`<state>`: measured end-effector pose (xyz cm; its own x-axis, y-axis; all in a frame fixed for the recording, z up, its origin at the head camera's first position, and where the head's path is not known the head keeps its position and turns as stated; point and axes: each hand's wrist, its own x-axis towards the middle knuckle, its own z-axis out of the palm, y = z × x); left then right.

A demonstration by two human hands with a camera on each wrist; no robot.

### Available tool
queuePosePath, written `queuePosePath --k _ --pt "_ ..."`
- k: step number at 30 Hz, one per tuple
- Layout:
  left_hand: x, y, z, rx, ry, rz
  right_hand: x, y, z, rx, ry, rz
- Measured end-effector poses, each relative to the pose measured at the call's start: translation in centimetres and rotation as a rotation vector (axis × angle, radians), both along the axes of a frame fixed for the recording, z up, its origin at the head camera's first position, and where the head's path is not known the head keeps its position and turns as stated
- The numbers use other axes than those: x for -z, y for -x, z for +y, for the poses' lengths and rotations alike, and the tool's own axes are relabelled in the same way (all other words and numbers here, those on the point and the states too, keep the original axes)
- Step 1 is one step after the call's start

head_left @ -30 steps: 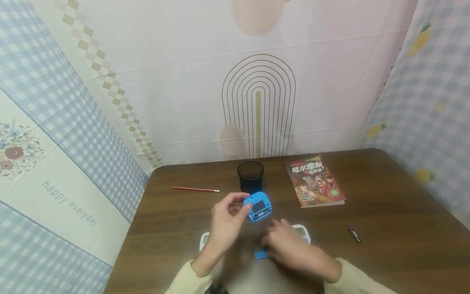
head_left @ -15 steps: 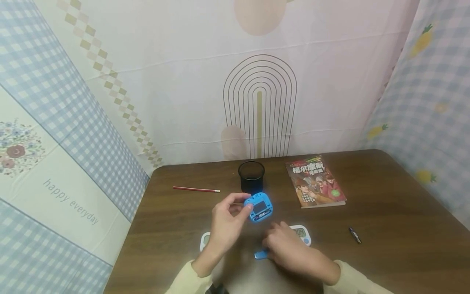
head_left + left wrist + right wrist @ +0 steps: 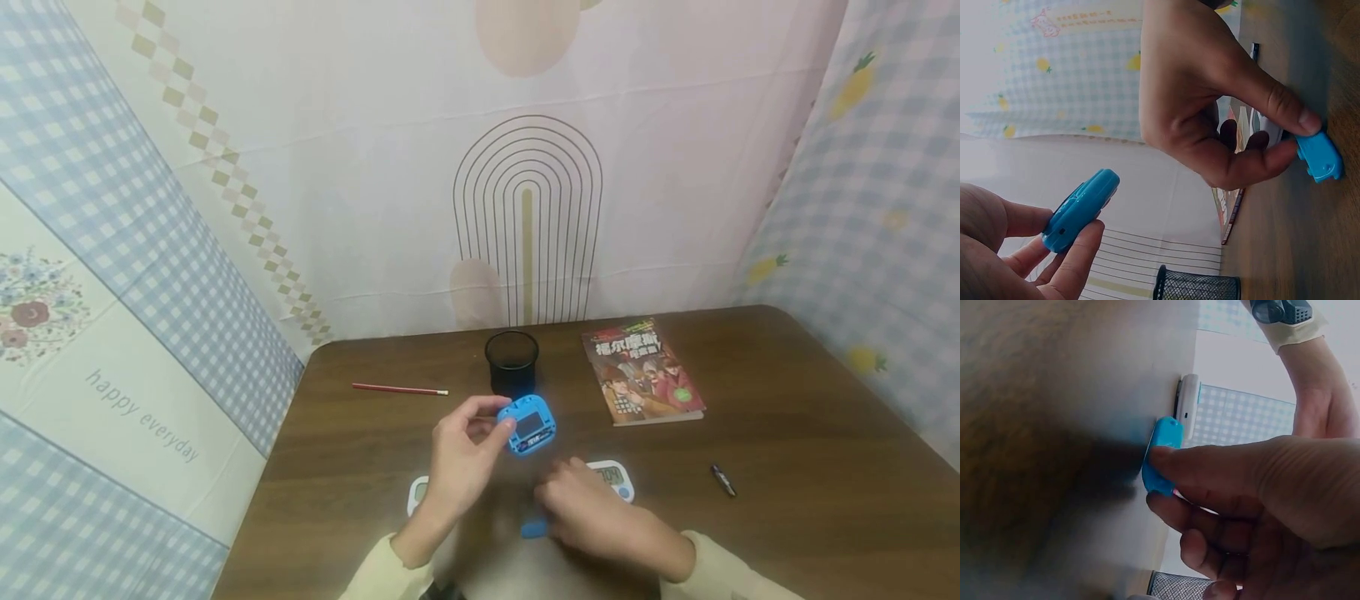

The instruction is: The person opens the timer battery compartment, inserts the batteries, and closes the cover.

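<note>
Up off the table, my left hand [image 3: 461, 458] pinches a small blue digital timer [image 3: 531, 423] between thumb and fingers. The timer's back faces me in the head view, with a battery [image 3: 537, 440] showing in its uncovered slot. Low over the tabletop, my right hand [image 3: 588, 504] grips a blue battery cover [image 3: 533, 529] between thumb and forefinger. Small tabs show along the edge of the cover [image 3: 1319, 155] in the left wrist view. In the right wrist view the cover [image 3: 1163, 434] is upright close to the wood, its middle hidden by my thumb.
Two white timers lie on the brown table [image 3: 322, 467]: the left timer [image 3: 417, 493] and right timer [image 3: 615, 477] are partly hidden by my hands. Behind stand a black mesh cup [image 3: 513, 367], a red pencil [image 3: 400, 389] and a comic book [image 3: 643, 371]. A loose battery [image 3: 723, 480] lies right.
The blue cover in my right hand has shifted slightly toward me. My left hand keeps the timer in about the same place.
</note>
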<state>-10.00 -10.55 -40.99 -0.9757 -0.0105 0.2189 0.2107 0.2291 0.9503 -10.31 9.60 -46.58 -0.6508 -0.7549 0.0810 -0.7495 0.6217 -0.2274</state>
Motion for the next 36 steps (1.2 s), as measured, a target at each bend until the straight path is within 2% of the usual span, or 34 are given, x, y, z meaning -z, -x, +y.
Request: queuePosePath --k 4,5,9,13,18,26,32,36 --pt "0.0 0.0 0.0 -0.004 0.000 -0.002 0.2 0.1 0.2 -0.026 0.026 0.000" --pt "0.0 0.0 0.0 -0.005 0.002 -0.003 -0.2 -0.1 0.1 -0.022 0.014 -0.013" --pt "0.0 0.0 0.0 -0.007 0.005 -0.009 -0.1 0.0 0.4 -0.034 0.029 0.018" --pt "0.1 0.1 0.0 -0.001 -0.010 -0.003 -0.7 0.0 0.4 -0.014 0.030 -0.009" --pt "0.2 0.2 0.0 0.009 -0.029 0.005 -1.4 0.2 0.6 -0.034 0.056 -0.022" --pt "0.3 0.3 0.0 0.011 -0.032 0.008 -1.9 0.8 0.7 -0.044 0.186 -0.150" --pt "0.3 0.2 0.0 0.013 -0.019 0.006 -2.4 1.2 0.9 0.033 0.333 -0.303" --pt "0.2 0.2 -0.1 0.012 -0.005 0.000 -2.6 1.4 1.0 0.085 0.425 -0.372"
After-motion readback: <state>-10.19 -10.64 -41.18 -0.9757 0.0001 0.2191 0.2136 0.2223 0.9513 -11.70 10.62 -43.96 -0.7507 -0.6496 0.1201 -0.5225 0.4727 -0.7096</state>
